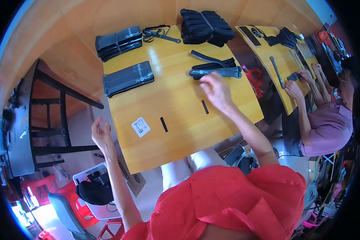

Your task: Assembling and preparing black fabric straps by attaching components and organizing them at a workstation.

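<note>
Off the table's left edge, my left hand (102, 135) hangs in the air with loosely curled fingers and nothing visible in it. My right hand (217, 91) is over the right half of the table, its bent fingers parted beside a black strap (214, 73) with a rounded, looped end. Whether the fingertips touch that strap I cannot tell. More black straps (206, 58) lie just beyond it, one at a slant. A flat stack of black straps (129, 78) rests on the left side of the table. Two short black strips (164, 124) and a white label (141, 127) are nearer me.
Along the yellow table's (180, 148) far edge are a tied strap bundle (119, 42), a loose strap with cord (160, 35) and a larger tied black bundle (207, 27). At right, co-workers handle straps at another table (282, 68). A black metal frame (62, 120) stands left.
</note>
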A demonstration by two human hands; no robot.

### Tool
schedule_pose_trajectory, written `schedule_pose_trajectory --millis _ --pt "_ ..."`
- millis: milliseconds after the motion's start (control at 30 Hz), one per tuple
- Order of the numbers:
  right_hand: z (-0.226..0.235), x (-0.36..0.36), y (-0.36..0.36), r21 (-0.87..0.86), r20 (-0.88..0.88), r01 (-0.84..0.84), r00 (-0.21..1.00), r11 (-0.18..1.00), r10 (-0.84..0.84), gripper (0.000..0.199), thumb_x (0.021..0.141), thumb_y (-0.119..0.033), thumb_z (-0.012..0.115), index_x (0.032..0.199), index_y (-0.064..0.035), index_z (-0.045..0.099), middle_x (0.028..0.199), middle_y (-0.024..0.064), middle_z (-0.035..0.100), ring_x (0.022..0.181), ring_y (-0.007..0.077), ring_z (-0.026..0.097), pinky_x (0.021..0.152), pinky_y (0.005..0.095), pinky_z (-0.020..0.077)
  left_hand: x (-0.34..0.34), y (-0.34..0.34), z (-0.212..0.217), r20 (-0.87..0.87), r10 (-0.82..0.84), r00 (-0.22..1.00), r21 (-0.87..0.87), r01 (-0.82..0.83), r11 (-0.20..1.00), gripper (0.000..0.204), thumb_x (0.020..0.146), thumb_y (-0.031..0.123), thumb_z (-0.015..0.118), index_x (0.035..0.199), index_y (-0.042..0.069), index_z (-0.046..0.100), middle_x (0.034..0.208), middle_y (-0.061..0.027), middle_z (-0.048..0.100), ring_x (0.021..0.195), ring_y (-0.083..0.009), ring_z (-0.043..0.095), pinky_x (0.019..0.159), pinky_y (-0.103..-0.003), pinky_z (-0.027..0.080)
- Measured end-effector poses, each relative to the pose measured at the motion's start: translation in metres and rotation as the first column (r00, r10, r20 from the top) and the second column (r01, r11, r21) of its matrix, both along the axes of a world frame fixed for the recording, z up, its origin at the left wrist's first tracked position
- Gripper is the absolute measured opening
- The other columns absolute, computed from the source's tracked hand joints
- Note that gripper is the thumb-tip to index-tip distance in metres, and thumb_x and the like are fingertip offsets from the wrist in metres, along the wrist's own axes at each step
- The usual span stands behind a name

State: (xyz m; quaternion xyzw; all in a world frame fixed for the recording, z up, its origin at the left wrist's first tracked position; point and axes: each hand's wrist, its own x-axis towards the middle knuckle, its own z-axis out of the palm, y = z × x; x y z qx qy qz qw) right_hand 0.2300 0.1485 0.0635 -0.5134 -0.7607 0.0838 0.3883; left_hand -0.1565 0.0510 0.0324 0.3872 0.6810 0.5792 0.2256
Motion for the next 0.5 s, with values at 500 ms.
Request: schedule_pose_trajectory --millis 500 --pt "-0.015 0.123 0.056 0.030 0.393 0.059 0.917 0.998 -0.066 0.035 0.072 -0.021 0.071 0.102 -0.0072 0.058 0.099 0.0126 0.053 0.096 0.0308 0.051 0.082 0.0410 0.0433 0.101 -0.123 -0.004 0.375 0.055 0.925 0.054 -0.082 0.995 0.019 0.084 0.005 0.061 0.101 0.000 0.056 0.075 0.0007 0.056 0.058 -0.0068 0.052 0.056 -0.019 0.045"
